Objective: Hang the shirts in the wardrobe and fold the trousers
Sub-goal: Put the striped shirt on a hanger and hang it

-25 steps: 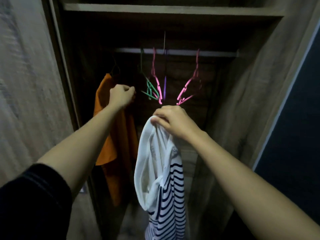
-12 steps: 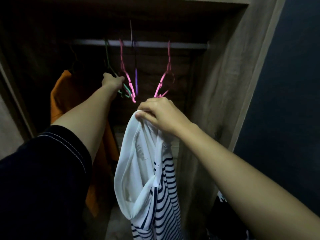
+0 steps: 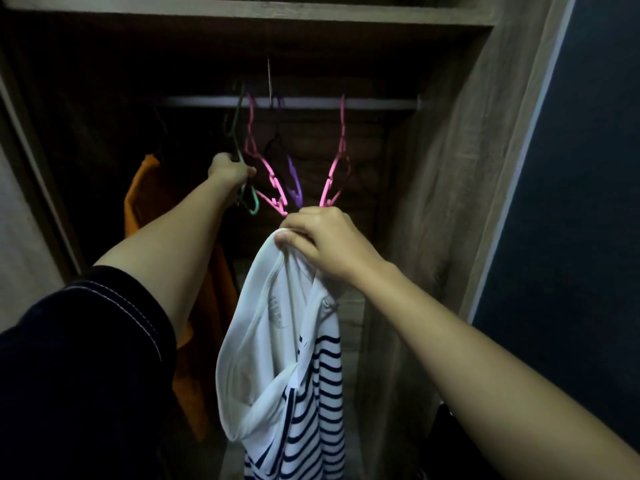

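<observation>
A white shirt with navy stripes [image 3: 294, 358] hangs bunched from my right hand [image 3: 322, 240], which grips it at the collar in front of the open wardrobe. My left hand [image 3: 230, 171] reaches further in and is closed around a green hanger [image 3: 249, 199] hanging from the rail [image 3: 374, 104]. Two pink hangers [image 3: 266, 174] and a purple one [image 3: 294, 181] hang empty beside it. An orange shirt [image 3: 145, 188] hangs at the left, partly hidden behind my left arm.
A wooden shelf [image 3: 242, 15] runs above the rail. The wardrobe's right side panel [image 3: 450, 202] stands close to my right arm, with a dark blue wall [image 3: 571, 202] beyond it. The left door edge [image 3: 31, 168] borders the opening.
My left hand has moved right from the orange shirt to the green hanger and closed on it. The right hand keeps holding the striped shirt in about the same place.
</observation>
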Tool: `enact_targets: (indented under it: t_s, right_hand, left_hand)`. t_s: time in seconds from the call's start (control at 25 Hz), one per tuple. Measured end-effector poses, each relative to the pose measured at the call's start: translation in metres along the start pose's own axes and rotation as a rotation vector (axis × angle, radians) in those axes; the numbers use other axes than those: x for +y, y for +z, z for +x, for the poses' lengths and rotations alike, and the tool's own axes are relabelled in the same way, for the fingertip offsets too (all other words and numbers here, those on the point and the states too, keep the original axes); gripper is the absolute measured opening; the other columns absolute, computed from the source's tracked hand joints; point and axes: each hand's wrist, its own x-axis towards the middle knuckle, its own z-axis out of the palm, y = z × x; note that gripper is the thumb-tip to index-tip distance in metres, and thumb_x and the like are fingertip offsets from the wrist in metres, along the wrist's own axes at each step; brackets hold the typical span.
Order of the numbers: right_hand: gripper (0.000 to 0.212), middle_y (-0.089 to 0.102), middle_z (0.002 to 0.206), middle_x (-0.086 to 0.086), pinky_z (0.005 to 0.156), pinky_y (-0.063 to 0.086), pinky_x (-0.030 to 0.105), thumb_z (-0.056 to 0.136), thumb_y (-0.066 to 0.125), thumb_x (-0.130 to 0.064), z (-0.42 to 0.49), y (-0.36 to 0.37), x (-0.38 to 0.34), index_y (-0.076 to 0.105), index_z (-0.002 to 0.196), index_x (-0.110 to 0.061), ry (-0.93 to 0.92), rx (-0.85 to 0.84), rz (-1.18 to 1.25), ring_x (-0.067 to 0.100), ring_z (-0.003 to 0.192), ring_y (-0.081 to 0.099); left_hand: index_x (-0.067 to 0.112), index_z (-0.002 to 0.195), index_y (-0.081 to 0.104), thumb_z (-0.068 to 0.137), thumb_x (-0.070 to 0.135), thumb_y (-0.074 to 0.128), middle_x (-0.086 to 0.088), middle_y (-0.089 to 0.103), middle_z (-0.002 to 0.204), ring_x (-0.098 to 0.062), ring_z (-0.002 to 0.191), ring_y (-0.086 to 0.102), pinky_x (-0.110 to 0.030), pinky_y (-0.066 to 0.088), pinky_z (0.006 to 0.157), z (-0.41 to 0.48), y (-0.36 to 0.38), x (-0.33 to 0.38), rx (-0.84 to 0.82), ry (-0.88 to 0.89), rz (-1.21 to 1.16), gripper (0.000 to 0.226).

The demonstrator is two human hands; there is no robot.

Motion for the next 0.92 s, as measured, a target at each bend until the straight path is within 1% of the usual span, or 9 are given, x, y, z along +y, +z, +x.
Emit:
enact_targets:
  t_s: [0.08, 0.16, 0.28, 0.4, 0.48, 0.56, 0.68, 0.84, 0.92]
  right_hand:
    - [0.023, 0.065, 0.088, -0.003, 0.072, 0.047, 0.033, 0.091, 0.053, -0.037, -0.001, 0.005, -0.003, 0.068, 0.092, -0.02, 0.002, -0.002, 0.012, 0.016, 0.086, 0.061]
    - [0.025, 0.065, 0.09, -0.003, 0.074, 0.05, 0.038, 0.09, 0.051, -0.04, -0.002, 0.013, -0.007, 0.068, 0.094, -0.021, 0.021, -0.022, 0.027, 0.017, 0.086, 0.062]
    - [0.026, 0.065, 0.092, -0.001, 0.074, 0.05, 0.04, 0.09, 0.052, -0.04, -0.006, 0.028, -0.013, 0.068, 0.098, -0.021, 0.046, -0.067, 0.036, 0.021, 0.087, 0.062]
    - [0.026, 0.064, 0.097, -0.001, 0.076, 0.05, 0.04, 0.091, 0.051, -0.039, -0.01, 0.046, -0.01, 0.067, 0.103, -0.023, 0.078, -0.129, 0.024, 0.024, 0.092, 0.061]
    - [0.026, 0.064, 0.102, 0.002, 0.078, 0.049, 0.04, 0.092, 0.049, -0.038, -0.013, 0.063, -0.008, 0.066, 0.105, -0.023, 0.077, -0.249, -0.018, 0.026, 0.097, 0.06]
    - [0.024, 0.063, 0.106, 0.006, 0.081, 0.048, 0.041, 0.094, 0.048, -0.033, -0.017, 0.081, -0.008, 0.064, 0.108, -0.021, 0.064, -0.372, -0.072, 0.028, 0.102, 0.058]
    - [0.019, 0.058, 0.105, 0.009, 0.084, 0.047, 0.041, 0.09, 0.05, -0.017, -0.023, 0.1, -0.007, 0.058, 0.107, -0.019, 0.069, -0.483, -0.036, 0.028, 0.099, 0.056]
    - [0.02, 0.054, 0.106, 0.005, 0.08, 0.046, 0.033, 0.073, 0.056, 0.002, -0.009, 0.099, -0.006, 0.068, 0.074, -0.014, 0.037, -0.7, -0.113, 0.02, 0.088, 0.052]
    - [0.023, 0.056, 0.111, 0.006, 0.085, 0.047, 0.034, 0.076, 0.056, 0.001, 0.001, 0.098, -0.005, 0.072, 0.085, -0.014, 0.002, -0.757, -0.215, 0.024, 0.097, 0.054]
  left_hand:
    - [0.001, 0.102, 0.064, 0.073, 0.002, 0.071, -0.016, 0.062, 0.081, -0.022, 0.064, 0.056, -0.034, 0.048, 0.059, -0.012, -0.003, -0.009, -0.045, -0.035, 0.005, 0.029]
    - [-0.005, 0.094, 0.064, 0.071, -0.005, 0.067, -0.015, 0.055, 0.067, -0.03, 0.068, 0.06, -0.029, 0.04, 0.054, -0.027, -0.009, -0.021, -0.054, -0.074, 0.021, 0.024]
    - [-0.01, 0.099, 0.06, 0.064, -0.007, 0.059, -0.028, 0.059, 0.082, -0.041, 0.076, 0.061, -0.035, 0.047, 0.057, -0.049, -0.025, -0.043, -0.033, -0.138, 0.092, 0.034]
    - [0.007, 0.088, 0.057, 0.074, 0.005, 0.05, -0.023, 0.064, 0.09, -0.037, 0.08, 0.064, -0.044, 0.055, 0.068, -0.081, -0.053, -0.069, 0.017, -0.144, 0.078, 0.016]
    - [0.019, 0.076, 0.05, 0.082, 0.006, 0.042, -0.016, 0.063, 0.08, -0.033, 0.076, 0.065, -0.04, 0.056, 0.065, -0.121, -0.075, -0.085, 0.075, -0.123, 0.04, 0.016]
    - [0.021, 0.078, 0.051, 0.083, 0.003, 0.041, -0.008, 0.059, 0.075, -0.028, 0.069, 0.062, -0.031, 0.051, 0.059, -0.161, -0.096, -0.108, 0.114, -0.127, 0.075, 0.021]
    - [0.019, 0.086, 0.057, 0.086, 0.025, 0.047, -0.006, 0.059, 0.08, -0.025, 0.072, 0.06, -0.031, 0.051, 0.065, -0.198, -0.133, -0.137, 0.133, -0.123, 0.142, 0.012]
    - [0.025, 0.076, 0.057, 0.097, 0.038, 0.042, 0.005, 0.055, 0.066, -0.01, 0.063, 0.056, -0.023, 0.046, 0.063, -0.21, -0.185, -0.158, 0.085, 0.062, 0.326, 0.029]
    - [0.026, 0.066, 0.054, 0.097, 0.037, 0.045, 0.002, 0.054, 0.058, -0.014, 0.054, 0.056, -0.031, 0.047, 0.059, -0.218, -0.202, -0.17, 0.081, 0.104, 0.322, 0.034]
